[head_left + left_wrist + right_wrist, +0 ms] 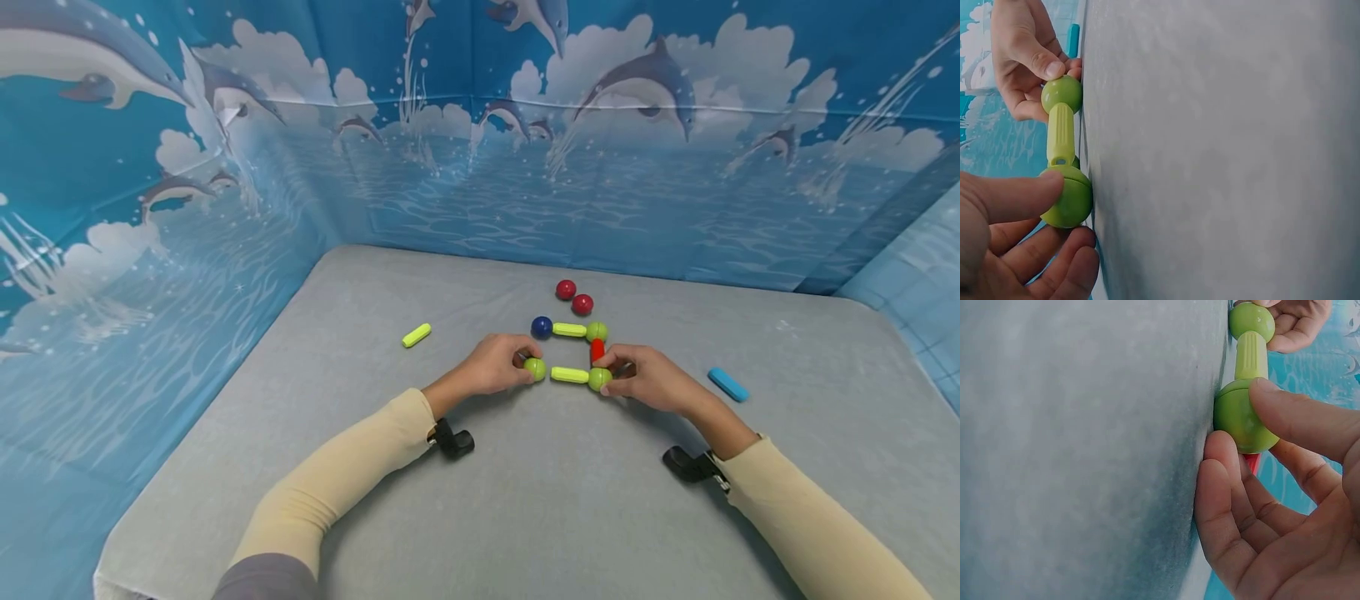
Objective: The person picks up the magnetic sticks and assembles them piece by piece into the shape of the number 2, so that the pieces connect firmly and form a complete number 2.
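"What could spoil it from here?"

"The whole chain, I'd say. It lies on the grey surface, nearer the back edge than the front, and a hard shove from the left could twist a joint loose."

"Who has hold of it?"

"The right hand grips the near ball between thumb and fingers. If that grip slackened, the near rod could swing aside. The left hand pinches the loose ball just beside that rod's free end; a crooked angle could make the two miss each other."

"Anything else?"

"Those two red balls, between chain and back edge. One knock and they could roll."

"How does the chain look?"

"Like a squared U, its open side towards the surface's left edge. The near rod and far rod are yellow-green, the near one grooved lengthwise; the red rod linking them is partly hidden by fingers. The near ball and far corner ball are glossy green, and a navy ball caps the far end. Smallest is a hole in the near rod's free end."
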Demonstrator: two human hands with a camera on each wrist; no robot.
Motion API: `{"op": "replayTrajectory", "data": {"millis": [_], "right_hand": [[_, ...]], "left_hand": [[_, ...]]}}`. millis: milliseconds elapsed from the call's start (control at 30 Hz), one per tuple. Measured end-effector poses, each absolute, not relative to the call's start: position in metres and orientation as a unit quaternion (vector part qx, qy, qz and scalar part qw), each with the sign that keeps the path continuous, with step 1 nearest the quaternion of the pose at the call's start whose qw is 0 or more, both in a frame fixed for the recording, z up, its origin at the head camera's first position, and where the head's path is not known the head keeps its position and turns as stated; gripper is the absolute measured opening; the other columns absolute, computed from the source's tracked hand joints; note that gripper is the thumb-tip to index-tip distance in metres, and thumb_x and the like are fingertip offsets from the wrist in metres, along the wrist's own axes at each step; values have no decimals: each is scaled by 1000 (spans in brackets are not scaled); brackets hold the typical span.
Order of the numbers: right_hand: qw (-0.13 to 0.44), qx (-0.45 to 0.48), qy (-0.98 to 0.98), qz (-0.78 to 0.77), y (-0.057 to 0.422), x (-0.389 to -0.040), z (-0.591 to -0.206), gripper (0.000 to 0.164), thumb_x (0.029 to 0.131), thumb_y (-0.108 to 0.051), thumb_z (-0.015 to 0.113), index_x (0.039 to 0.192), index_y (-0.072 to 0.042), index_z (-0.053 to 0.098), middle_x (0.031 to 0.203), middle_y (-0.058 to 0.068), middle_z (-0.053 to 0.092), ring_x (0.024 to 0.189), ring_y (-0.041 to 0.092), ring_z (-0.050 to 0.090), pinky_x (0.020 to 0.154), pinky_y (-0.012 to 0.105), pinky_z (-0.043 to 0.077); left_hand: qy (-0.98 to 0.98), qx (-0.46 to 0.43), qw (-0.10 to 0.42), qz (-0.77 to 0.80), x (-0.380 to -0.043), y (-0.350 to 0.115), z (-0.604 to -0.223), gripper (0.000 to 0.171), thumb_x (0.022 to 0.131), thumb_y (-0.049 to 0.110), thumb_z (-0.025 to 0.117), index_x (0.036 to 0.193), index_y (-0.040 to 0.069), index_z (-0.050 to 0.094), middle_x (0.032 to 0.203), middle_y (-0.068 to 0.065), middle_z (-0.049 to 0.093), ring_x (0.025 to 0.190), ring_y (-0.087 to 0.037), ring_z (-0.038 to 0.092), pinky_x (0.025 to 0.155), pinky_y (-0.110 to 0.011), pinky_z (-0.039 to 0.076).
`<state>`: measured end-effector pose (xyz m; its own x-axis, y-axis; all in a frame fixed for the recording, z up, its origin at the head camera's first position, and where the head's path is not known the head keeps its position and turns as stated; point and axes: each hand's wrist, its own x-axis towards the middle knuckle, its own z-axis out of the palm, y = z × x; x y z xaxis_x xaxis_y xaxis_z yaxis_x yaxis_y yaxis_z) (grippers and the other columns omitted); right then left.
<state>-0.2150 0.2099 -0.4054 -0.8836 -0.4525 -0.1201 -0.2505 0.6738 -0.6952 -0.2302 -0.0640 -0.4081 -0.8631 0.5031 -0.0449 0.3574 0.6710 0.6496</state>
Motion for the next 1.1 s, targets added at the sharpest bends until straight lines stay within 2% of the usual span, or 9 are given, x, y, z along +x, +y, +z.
{"op": "replayTrajectory", "data": {"millis": [100, 367, 600, 900, 1100], "right_hand": [[144, -193, 904, -354, 210, -215, -405, 23, 88, -12, 73, 110, -8, 67, 112, 16, 66, 102, 27, 62, 81, 36, 56], [142, -197, 903, -353, 211, -216, -404, 24, 88, -10, 73, 110, -7, 67, 111, 16, 66, 101, 27, 62, 81, 36, 56], [147, -195, 903, -354, 210, -216, -404, 24, 88, -11, 73, 112, -8, 66, 113, 16, 66, 101, 26, 62, 80, 35, 56], [154, -194, 904, -348, 210, -216, -403, 27, 89, -13, 73, 115, -9, 65, 115, 16, 65, 99, 25, 62, 79, 34, 56], [150, -194, 904, -349, 212, -216, -403, 29, 89, -14, 73, 117, -9, 64, 116, 16, 65, 98, 25, 63, 77, 34, 56]], "left_hand": [[909, 238, 110, 325, -231, -61, -409, 30, 89, 13, 74, 118, 13, 69, 119, -4, 71, 103, -15, 68, 75, -21, 54], [906, 230, 122, 334, -231, -56, -407, 29, 89, 12, 74, 118, 12, 69, 118, -5, 71, 103, -16, 67, 71, -20, 53], [888, 263, 158, 341, -238, -64, -408, 32, 92, 12, 70, 123, 12, 66, 124, -6, 68, 105, -18, 67, 70, -20, 53], [874, 306, 188, 327, -248, -68, -408, 34, 95, 14, 66, 129, 12, 64, 130, -7, 67, 111, -20, 66, 83, -24, 54], [868, 313, 203, 327, -252, -68, -405, 35, 95, 14, 65, 130, 12, 63, 133, -8, 65, 114, -22, 65, 83, -24, 55]]}}
